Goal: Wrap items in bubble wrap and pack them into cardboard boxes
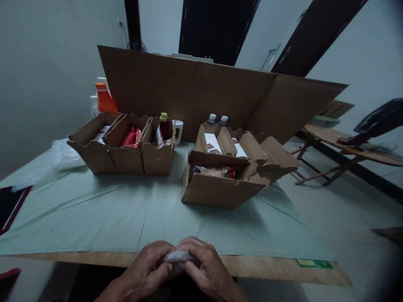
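My left hand (147, 268) and my right hand (204, 266) meet at the table's front edge, low in the head view. Between their fingers and thumbs they grip a small bundle of bubble wrap (176, 256), whitish and see-through. Both hands are closed on it, and its lower part is hidden by the thumbs. Whether anything lies inside the wrap I cannot tell. Beyond the hands, a cardboard bin (217, 191) holds packaged items, one of them red.
Three cardboard bins (126, 161) stand at left, with a red packet (130, 137) in the middle one. More bins (277, 157) stand at right. Behind rises a cardboard screen (189, 90). Loose bubble wrap (64, 154) and an orange bottle (105, 100) are at far left.
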Demonstrator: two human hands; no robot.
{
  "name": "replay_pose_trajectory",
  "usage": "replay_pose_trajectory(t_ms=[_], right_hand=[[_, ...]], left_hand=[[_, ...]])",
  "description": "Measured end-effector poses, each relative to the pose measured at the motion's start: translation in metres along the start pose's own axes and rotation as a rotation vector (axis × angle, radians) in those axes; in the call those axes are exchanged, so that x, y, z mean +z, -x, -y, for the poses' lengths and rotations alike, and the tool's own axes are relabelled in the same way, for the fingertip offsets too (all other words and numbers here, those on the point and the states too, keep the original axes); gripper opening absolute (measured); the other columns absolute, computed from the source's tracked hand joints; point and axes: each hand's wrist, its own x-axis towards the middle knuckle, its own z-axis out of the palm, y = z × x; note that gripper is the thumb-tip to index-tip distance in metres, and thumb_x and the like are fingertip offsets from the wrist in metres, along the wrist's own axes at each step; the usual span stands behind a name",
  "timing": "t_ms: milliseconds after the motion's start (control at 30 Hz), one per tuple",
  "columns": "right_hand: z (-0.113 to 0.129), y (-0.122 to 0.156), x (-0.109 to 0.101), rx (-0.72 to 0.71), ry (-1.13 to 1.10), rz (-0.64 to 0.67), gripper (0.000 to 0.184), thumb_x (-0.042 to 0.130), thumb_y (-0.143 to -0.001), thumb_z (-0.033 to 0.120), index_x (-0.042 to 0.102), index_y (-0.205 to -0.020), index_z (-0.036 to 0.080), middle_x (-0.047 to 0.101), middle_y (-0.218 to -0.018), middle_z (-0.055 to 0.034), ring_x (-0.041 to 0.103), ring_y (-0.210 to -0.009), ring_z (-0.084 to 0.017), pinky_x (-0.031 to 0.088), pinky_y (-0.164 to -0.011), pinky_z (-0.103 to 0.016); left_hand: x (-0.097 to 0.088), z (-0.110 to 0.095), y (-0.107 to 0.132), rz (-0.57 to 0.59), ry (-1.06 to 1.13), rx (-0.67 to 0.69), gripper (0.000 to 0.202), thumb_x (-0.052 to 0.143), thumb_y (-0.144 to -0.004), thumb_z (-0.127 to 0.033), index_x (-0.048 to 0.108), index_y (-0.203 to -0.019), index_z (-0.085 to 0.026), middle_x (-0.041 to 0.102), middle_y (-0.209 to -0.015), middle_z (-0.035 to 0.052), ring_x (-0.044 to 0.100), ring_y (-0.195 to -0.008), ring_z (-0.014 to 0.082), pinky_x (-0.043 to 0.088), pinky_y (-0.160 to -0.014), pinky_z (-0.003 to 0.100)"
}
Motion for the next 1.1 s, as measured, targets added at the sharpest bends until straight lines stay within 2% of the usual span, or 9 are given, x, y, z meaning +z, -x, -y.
replay_pose_trajectory(t_ms=[100, 300, 433, 500, 600, 667, 933, 1000, 1100], right_hand=[[-0.002, 0.009, -0.018, 0.07, 0.03, -0.04, 0.012, 0.06, -0.08, 0.015, 0.069, -0.084, 0.02, 0.067, -0.079, 0.0006, 0.062, -0.076, -0.014, 0.042, -0.073, -0.023], [0.007, 0.027, -0.088, 0.129, 0.082, -0.205, 0.018, 0.066, -0.084, 0.035, 0.07, -0.078, 0.019, 0.066, -0.07, -0.0002, 0.062, -0.067, -0.015, 0.045, -0.061, -0.022], [0.004, 0.044, -0.129, 0.081, 0.085, -0.363, 0.018, 0.071, -0.083, 0.038, 0.076, -0.084, 0.022, 0.073, -0.08, -0.0037, 0.066, -0.066, -0.017, 0.053, -0.061, -0.024], [-0.001, 0.055, -0.146, 0.075, 0.102, -0.572, 0.016, 0.076, -0.08, 0.039, 0.077, -0.085, 0.024, 0.076, -0.088, -0.0058, 0.07, -0.073, -0.021, 0.056, -0.062, -0.027], [-0.005, 0.064, -0.169, 0.053, 0.094, -0.936, 0.017, 0.077, -0.078, 0.043, 0.077, -0.088, 0.03, 0.075, -0.088, -0.0059, 0.07, -0.074, -0.023, 0.058, -0.061, -0.03], [-0.001, 0.058, -0.18, 0.056, 0.111, -1.052, 0.015, 0.077, -0.08, 0.043, 0.076, -0.09, 0.032, 0.074, -0.082, -0.0051, 0.067, -0.069, -0.021, 0.057, -0.061, -0.031], [0.042, -0.031, -0.195, -0.032, 0.495, -0.761, 0.022, 0.068, -0.083, 0.045, 0.073, -0.09, 0.024, 0.073, -0.079, -0.0004, 0.065, -0.067, -0.017, 0.051, -0.062, -0.029], [0.046, -0.04, -0.207, -0.031, 0.538, -0.734, 0.026, 0.064, -0.084, 0.047, 0.073, -0.091, 0.023, 0.073, -0.08, -0.0006, 0.065, -0.067, -0.018, 0.05, -0.06, -0.029], [0.046, -0.035, -0.229, 0.018, 0.663, -0.498, 0.029, 0.057, -0.086, 0.047, 0.074, -0.09, 0.024, 0.073, -0.079, -0.0018, 0.064, -0.065, -0.018, 0.047, -0.057, -0.029]], left_hand=[[-0.02, -0.005, -0.012, -0.033, -0.046, 0.15, 0.028, 0.056, -0.091, -0.041, 0.069, -0.106, -0.021, 0.07, -0.097, 0.0061, 0.065, -0.089, 0.0208, 0.051, -0.078, 0.029], [-0.065, -0.046, -0.089, -0.545, -0.392, 0.401, 0.058, 0.064, -0.089, -0.024, 0.046, -0.144, -0.026, 0.045, -0.15, 0.0143, 0.046, -0.137, 0.0285, 0.043, -0.111, 0.048], [-0.055, -0.054, -0.13, -0.537, -0.399, 0.489, 0.031, 0.063, -0.085, -0.014, 0.066, -0.114, -0.021, 0.03, -0.16, 0.0151, 0.036, -0.145, 0.0328, 0.041, -0.112, 0.053], [-0.042, -0.049, -0.133, -0.522, -0.365, 0.52, 0.024, 0.06, -0.08, -0.006, 0.069, -0.097, -0.02, 0.024, -0.164, 0.0122, 0.032, -0.148, 0.0337, 0.04, -0.113, 0.054], [-0.028, -0.038, -0.126, -0.545, -0.323, 0.541, 0.029, 0.059, -0.076, -0.001, 0.068, -0.096, -0.02, 0.014, -0.168, 0.0085, 0.026, -0.151, 0.0354, 0.039, -0.113, 0.056], [-0.024, -0.034, -0.123, -0.552, -0.301, 0.534, 0.031, 0.059, -0.076, -0.001, 0.069, -0.097, -0.021, 0.012, -0.169, 0.0073, 0.025, -0.151, 0.0362, 0.04, -0.112, 0.056], [-0.015, -0.028, -0.126, -0.592, -0.189, 0.497, 0.03, 0.057, -0.079, -0.002, 0.069, -0.099, -0.021, 0.012, -0.169, 0.0067, 0.026, -0.152, 0.0338, 0.041, -0.114, 0.051], [-0.013, -0.026, -0.124, -0.582, -0.171, 0.485, 0.03, 0.057, -0.08, -0.002, 0.069, -0.1, -0.021, 0.013, -0.168, 0.0074, 0.029, -0.151, 0.0332, 0.041, -0.114, 0.051], [-0.011, -0.023, -0.123, -0.566, -0.136, 0.491, 0.031, 0.056, -0.081, -0.002, 0.068, -0.101, -0.022, 0.016, -0.167, 0.0083, 0.03, -0.15, 0.0329, 0.04, -0.114, 0.052]])
